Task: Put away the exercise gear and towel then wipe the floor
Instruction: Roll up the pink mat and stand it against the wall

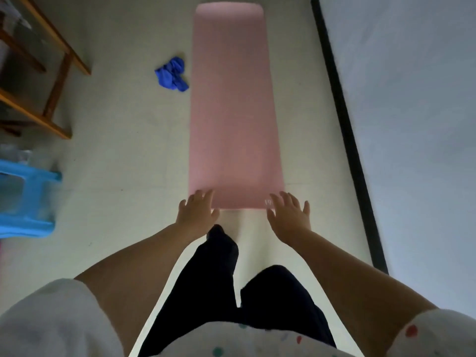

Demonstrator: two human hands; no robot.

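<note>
A long pink exercise mat (230, 106) lies flat on the pale floor, stretching away from me. My left hand (197, 211) hovers at the mat's near left corner with fingers spread. At the near right corner my right hand (288, 215) is stretched out too, fingers straight. I cannot tell whether the fingertips touch the mat. A crumpled blue towel (172, 73) lies on the floor just left of the mat.
A wooden frame of furniture (46, 81) stands at the far left. A light blue plastic stool (25, 199) sits at the left edge. A black skirting strip (347, 130) and a pale wall run along the right side.
</note>
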